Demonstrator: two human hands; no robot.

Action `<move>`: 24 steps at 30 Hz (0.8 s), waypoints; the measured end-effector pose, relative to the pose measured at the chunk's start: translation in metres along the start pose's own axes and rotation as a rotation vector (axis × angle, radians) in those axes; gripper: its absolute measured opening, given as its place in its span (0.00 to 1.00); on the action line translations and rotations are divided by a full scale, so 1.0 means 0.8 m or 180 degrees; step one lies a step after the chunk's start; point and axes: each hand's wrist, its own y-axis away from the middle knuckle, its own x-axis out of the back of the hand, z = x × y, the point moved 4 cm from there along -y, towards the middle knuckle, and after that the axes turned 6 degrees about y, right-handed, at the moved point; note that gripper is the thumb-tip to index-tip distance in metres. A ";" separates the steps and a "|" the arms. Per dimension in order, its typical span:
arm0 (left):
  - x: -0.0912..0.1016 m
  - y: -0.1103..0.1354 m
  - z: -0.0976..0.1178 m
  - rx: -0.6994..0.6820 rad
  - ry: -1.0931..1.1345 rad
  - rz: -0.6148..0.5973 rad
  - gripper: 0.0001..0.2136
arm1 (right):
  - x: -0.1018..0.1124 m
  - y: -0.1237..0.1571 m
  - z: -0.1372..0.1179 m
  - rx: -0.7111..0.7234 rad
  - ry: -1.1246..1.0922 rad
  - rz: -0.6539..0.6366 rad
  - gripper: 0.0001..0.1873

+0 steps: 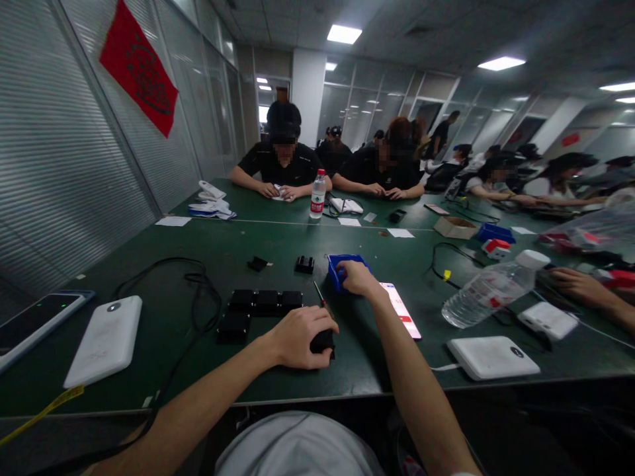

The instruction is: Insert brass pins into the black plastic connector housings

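My left hand (303, 336) rests on the green table (163, 317), its fingers curled round a small black block (323, 342). A thin screwdriver (319, 297) lies just beyond that hand. My right hand (357, 276) reaches forward into a small blue tray (336, 265), fingers bent inside it; what they hold is hidden. A row of black blocks (265, 301) sits left of the left hand, with one more (233, 326) in front of the row. A phone with a lit screen (401, 309) lies under my right forearm.
A white power bank (105, 338) and black cable (198, 297) lie at left, a tipped water bottle (489, 288) and another power bank (492, 357) at right. A neighbour's hand (570, 283) rests at far right. People sit across the table by an upright bottle (317, 194).
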 end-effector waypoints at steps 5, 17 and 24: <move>0.000 0.000 0.001 -0.0019 -0.0055 -0.0041 0.14 | 0.001 -0.001 0.000 0.0004 -0.0046 0.0074 0.31; 0.002 -0.001 0.002 0.0025 -0.0074 -0.0059 0.15 | 0.005 -0.001 0.002 -0.0048 -0.0251 0.0300 0.26; 0.001 -0.001 0.002 0.0054 -0.0066 -0.0068 0.15 | 0.013 0.000 0.003 -0.0053 -0.0485 0.0488 0.25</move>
